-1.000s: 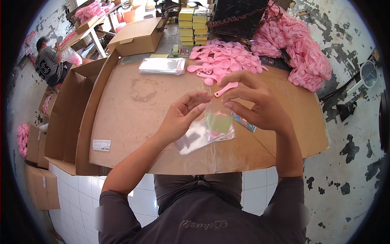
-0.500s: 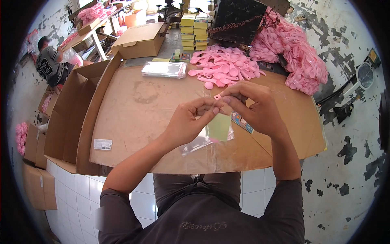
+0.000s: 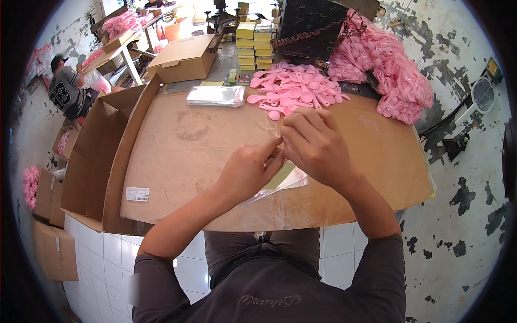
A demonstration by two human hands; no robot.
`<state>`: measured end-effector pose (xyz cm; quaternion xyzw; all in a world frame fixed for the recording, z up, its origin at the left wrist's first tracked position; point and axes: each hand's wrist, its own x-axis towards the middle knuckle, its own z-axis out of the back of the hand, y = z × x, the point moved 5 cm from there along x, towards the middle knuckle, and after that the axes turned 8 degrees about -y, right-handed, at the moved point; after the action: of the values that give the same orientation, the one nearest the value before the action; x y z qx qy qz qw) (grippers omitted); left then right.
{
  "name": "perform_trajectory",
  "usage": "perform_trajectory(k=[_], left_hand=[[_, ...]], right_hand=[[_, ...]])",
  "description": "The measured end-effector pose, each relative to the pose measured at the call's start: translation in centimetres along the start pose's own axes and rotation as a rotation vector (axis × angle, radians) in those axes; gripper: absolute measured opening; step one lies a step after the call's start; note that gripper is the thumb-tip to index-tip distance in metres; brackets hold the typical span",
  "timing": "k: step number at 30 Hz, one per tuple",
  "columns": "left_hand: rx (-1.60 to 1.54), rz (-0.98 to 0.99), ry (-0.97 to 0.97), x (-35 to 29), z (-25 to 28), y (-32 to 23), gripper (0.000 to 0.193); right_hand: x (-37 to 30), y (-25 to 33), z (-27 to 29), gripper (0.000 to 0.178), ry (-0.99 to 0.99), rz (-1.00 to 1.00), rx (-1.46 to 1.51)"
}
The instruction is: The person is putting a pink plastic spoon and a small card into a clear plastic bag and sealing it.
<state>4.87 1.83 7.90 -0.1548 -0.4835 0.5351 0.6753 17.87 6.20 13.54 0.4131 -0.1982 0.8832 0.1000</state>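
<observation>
Flat brown cardboard sheet (image 3: pixel 183 161) covers your bench. Your left hand (image 3: pixel 249 171) and right hand (image 3: pixel 314 146) meet at its middle, fingertips pinched on a clear plastic bag (image 3: pixel 285 180); loose pink plastic spoons (image 3: pixel 293 89) lie beyond, at the far edge.

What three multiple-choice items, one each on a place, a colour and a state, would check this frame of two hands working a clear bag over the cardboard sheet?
1. Where does the stack of clear bags lie?
A. at the far edge of the cardboard sheet
B. on the floor tiles
C. inside the open box

2. What colour are the loose plastic spoons?
A. yellow
B. pink
C. white

3. How is the clear bag held?
A. lying untouched
B. by one hand only
C. by the left hand and right hand together

Key: 1 A, the stack sits beside the spoons; 2 B, the heap is pink; 3 C, both hands pinch it.
</observation>
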Motion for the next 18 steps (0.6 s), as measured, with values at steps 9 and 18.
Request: perform_trajectory(k=[9,18], left_hand=[[-0.339,0.220,-0.015,0.3,0.5,3.5,0.030],[-0.586,0.335,-0.140,1.1,0.0,7.4,0.028]], right_hand=[[-7.6,-10.4,0.9,0.017,0.369,-0.959,1.404],[-20.7,-23.1,2.2,0.021,0.165,-0.379,-0.752]])
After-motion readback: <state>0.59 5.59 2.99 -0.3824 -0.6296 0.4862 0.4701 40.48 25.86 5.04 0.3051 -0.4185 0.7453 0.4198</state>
